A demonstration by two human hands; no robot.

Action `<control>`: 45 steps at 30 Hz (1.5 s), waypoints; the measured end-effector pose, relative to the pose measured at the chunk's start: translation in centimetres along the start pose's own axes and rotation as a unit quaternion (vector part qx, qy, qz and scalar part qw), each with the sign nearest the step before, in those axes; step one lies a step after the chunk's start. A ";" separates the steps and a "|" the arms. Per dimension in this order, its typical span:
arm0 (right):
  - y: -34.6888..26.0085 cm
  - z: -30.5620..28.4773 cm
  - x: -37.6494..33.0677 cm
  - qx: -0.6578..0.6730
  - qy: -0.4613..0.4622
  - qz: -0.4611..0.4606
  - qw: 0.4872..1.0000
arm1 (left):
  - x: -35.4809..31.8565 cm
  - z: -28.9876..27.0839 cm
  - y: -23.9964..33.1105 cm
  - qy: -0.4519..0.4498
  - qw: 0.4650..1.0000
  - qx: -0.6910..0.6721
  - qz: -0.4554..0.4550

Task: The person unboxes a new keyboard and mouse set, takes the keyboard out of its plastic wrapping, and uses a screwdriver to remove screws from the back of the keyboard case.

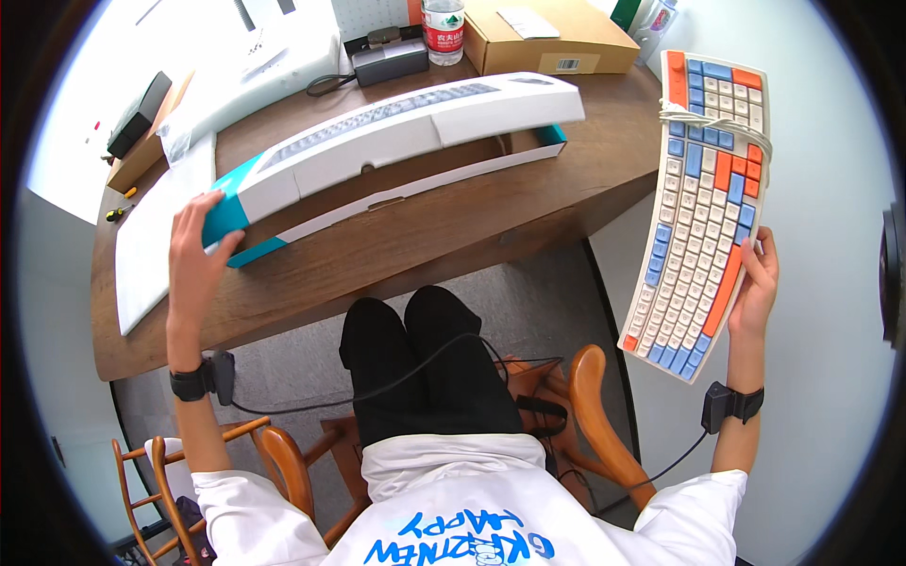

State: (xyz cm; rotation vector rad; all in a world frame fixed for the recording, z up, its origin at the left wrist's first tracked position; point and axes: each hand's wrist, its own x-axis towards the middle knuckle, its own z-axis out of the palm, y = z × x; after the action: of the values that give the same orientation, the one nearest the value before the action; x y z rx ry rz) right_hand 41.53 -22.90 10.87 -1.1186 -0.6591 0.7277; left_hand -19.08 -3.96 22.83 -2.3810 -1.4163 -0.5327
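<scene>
A long keyboard with white, blue and orange keycaps [703, 203] is held in the air off the right edge of the brown wooden surface [396, 245], well apart from its packaging; the right hand [755, 283] is closed around its lower right edge, fingers curled over the rim, and a bundled white cable [717, 123] is seen wrapped across its upper part. The left hand [196, 259] is laid on the teal end of the long white and teal cardboard keyboard box [396, 146], thumb and fingers pressed against that end rather than wrapped around it. The box's lid is seen lifted and tilted above its tray, so the unpacking can be judged largely done: the keyboard is out and the box is left open and, as far as can be seen, empty, though its inside is mostly hidden by the lid. The cable is not yet unwound and the keyboard has not been set down. A bare strip of the surface is left between the box and the near edge, wider toward the right corner. The far side is crowded by a brown cardboard carton [547, 38], a clear plastic bottle [443, 28] and a dark grey adapter block [389, 58]; a flat white sheet [151, 236] overhangs the left edge. To the right of the surface, only pale floor is seen beneath the keyboard.
</scene>
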 end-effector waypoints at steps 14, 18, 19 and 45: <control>0.5 1.6 0.1 -0.069 -0.038 -0.039 0.996 | -4.0 9.5 -5.8 0.093 0.979 -0.127 -0.125; -1.4 2.0 3.4 -0.151 -0.072 -0.022 0.986 | -3.6 6.4 -5.2 0.083 0.975 -0.136 -0.155; -1.4 1.8 4.2 -0.165 -0.089 -0.017 0.982 | -3.7 5.8 -4.5 0.093 0.973 -0.138 -0.160; 5.7 28.5 23.3 -0.393 -0.629 0.006 0.671 | -24.4 -5.0 -4.3 0.292 0.856 0.014 -0.426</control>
State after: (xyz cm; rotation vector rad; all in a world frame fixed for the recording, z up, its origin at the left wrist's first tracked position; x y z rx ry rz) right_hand 32.32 12.73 16.46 -1.2508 -2.3347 1.2663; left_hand -34.41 -22.94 16.09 -1.2363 -2.0420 -1.2873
